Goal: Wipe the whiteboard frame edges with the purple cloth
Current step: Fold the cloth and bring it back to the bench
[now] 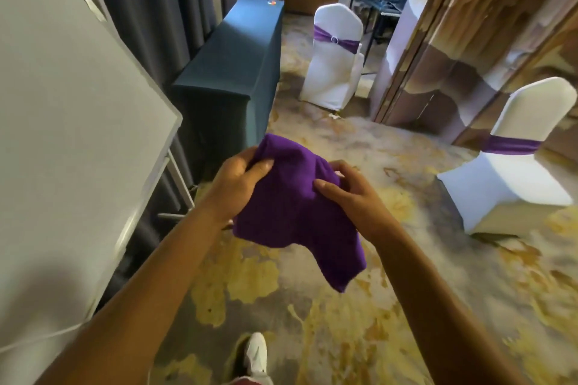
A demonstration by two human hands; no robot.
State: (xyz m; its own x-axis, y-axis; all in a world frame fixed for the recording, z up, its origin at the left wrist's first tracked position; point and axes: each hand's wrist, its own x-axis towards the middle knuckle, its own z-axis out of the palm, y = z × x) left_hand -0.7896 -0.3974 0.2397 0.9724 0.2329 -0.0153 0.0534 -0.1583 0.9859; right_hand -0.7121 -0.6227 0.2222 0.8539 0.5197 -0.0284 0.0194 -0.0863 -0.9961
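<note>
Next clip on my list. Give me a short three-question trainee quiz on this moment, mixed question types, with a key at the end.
1. True or false: the purple cloth is pressed against the whiteboard frame.
2. Which hands have a grip on the cloth? A) left hand only B) right hand only C) both
3. Fill in: each white-covered chair wears a sash of the colour ____.

Key:
1. False. The cloth is held in the air over the carpet, apart from the board on the left.
2. C. The left hand and the right hand each pinch the cloth's upper part, and its lower end hangs loose.
3. Purple.
</note>
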